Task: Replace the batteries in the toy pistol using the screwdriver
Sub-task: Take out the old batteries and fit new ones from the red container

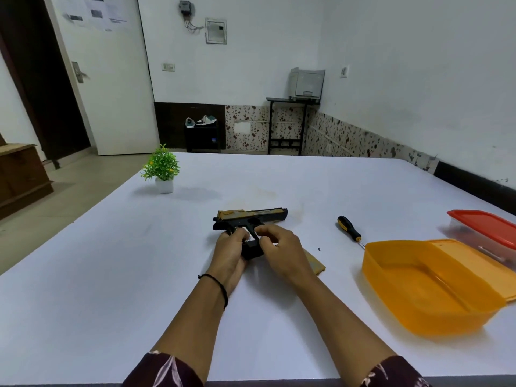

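Head view: your left hand (229, 247) and right hand (276, 247) both curl round the grip of the toy pistol (251, 219), which lies on the table (111, 275). You seem to be working at the battery bay; next, the cells need seating squarely. Right of the toy pistol the screwdriver (349, 229) lies idle; beyond it the orange tub (418, 317) looks empty, and the red-lidded box (480, 227) holds something dark.

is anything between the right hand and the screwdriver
Nothing visible does: only bare table lies between the right hand, on the toy pistol, and the screwdriver. The orange container sits nearer the person, off that line.
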